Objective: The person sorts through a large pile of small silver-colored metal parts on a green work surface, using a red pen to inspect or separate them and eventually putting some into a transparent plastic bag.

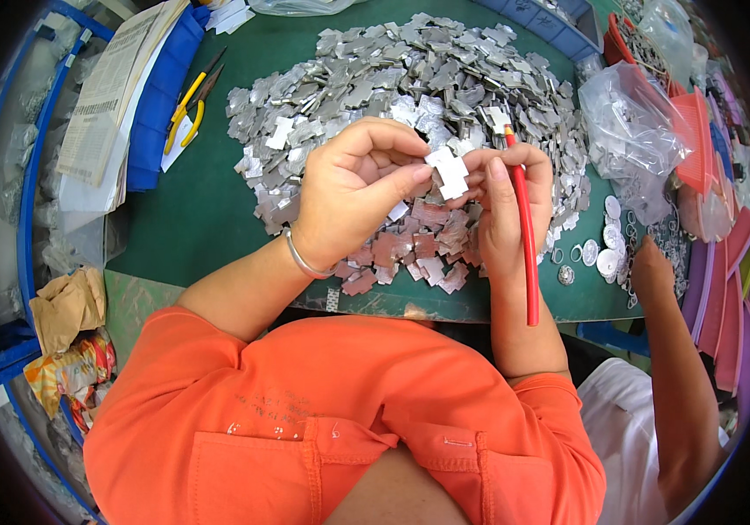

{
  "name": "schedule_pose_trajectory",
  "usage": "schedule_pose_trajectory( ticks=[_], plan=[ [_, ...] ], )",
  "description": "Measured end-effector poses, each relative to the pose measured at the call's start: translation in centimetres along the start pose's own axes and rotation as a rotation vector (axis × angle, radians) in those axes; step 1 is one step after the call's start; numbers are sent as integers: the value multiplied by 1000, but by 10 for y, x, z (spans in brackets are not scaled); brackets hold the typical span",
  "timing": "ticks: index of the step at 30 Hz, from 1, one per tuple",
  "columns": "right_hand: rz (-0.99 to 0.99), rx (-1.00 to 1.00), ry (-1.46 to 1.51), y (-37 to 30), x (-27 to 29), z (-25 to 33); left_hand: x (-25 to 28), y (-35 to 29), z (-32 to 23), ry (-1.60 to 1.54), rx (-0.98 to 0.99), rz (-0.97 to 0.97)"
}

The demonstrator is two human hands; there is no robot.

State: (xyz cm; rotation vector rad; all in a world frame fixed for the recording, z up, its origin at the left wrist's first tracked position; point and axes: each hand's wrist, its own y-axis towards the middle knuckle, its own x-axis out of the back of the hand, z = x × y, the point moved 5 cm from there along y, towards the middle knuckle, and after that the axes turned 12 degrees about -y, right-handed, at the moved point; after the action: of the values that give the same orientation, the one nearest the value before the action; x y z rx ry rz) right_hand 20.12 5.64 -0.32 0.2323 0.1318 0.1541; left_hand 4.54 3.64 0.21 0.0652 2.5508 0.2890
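My left hand (348,179), with a metal bangle at the wrist, pinches one edge of a flat, stepped silver metal piece (450,174) between thumb and fingertips. My right hand (508,197) meets the same piece at its other edge with curled fingers. Held upright in that hand is a slim red stick-like tool (528,249) with a brass-coloured band near its top end. Beneath and beyond both hands spreads a large heap of similar metal pieces (348,83). Nearer me lie several reddish-tinted pieces (410,232).
On the left, yellow-handled pliers (187,122) lie by a blue bin (158,105) and papers (108,92). A clear plastic bag (628,122) and red basket (694,140) stand right. Another person's arm (681,367) reaches toward round metal parts (609,236) on the green table (165,236).
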Motion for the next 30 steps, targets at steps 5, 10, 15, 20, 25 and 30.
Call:
schedule_pose_trajectory(
  ticks=[5, 10, 15, 20, 25, 30],
  plan=[
    [37, -35, -48, -5, -9, 2, 2, 0, 1, 36, 57, -14],
    [-17, 236, -228, -4, -2, 4, 0, -1, 4, 50, 192, -78],
    [-6, 477, -369, -7, -4, 13, -7, 0, -9, 359, -58, 25],
    [190, -263, 161, 1, -10, 4, -31, -5, -26, 909, -639, 411],
    [-360, 797, -785, 41, 51, 79, -20, 0, -31, 872, -575, 156],
    [-644, 621, -1227, 89, 143, 84, -1, 2, -25, 656, -480, -4]
  ],
)
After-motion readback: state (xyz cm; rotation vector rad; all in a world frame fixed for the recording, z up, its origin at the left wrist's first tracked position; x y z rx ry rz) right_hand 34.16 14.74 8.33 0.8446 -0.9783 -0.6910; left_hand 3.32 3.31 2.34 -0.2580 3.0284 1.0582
